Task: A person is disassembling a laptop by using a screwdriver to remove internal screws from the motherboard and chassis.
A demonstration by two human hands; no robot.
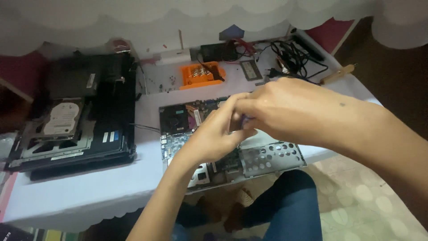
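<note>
Both hands meet right over the bare laptop motherboard [232, 160] lying at the front edge of the white table [80, 183]. The right hand [285, 109] comes in from the right with its fingers curled down, pinching something small and bluish at the tips. It's too hidden to name, maybe a tool handle or a little part. The left hand [214, 134] rises from below with its fingertips bunched against that same spot, so it looks like it's steadying whatever the right one has. Whether the left actually grips anything can't be told from here.

On the board's near right corner sits a perforated metal bracket [274, 158], and at its far left is the dark fan and heatsink area [176, 119] — everything exposed, which fits a board pulled out of its shell.

Left of the board lies the opened black laptop chassis [80, 120], with a silver hard drive [62, 118] resting on it, probably parked there to keep it out of the way. Behind the board there's an orange parts tray [200, 75] and a tangle of black cables [292, 58]; off to the far right behind it, a wooden-handled tool [339, 73]. All within easy reach — handy for fiddly work. Below the table edge, the person's knee in dark trousers [290, 205] shows.
</note>
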